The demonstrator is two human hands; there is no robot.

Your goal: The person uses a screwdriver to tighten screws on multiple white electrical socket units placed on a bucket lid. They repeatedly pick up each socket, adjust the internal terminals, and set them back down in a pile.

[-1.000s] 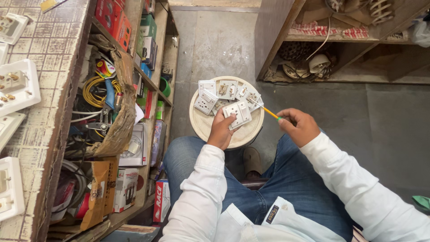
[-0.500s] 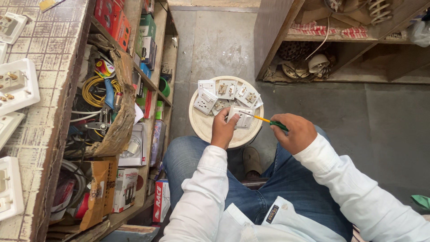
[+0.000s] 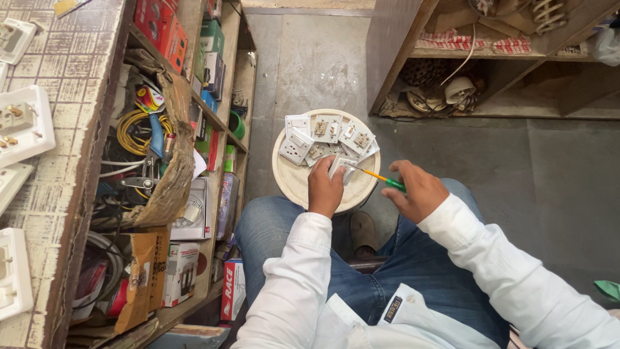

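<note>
Over the round cream plastic tray (image 3: pixel 294 184) on the lap, left hand (image 3: pixel 325 189) is closing around a white socket module (image 3: pixel 340 165) at the tray's near edge, right hand (image 3: pixel 416 190) is gripping a green-handled yellow-shaft screwdriver (image 3: pixel 378 177), tip meeting it. Screw-driving step probably; next calls for steady tip seating.

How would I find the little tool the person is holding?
Look at the round cream tray on the person's lap, piled with white switch parts. At its right edge, the right hand holds a thin screwdriver: the only thing there with a green handle and yellow shaft.
</note>
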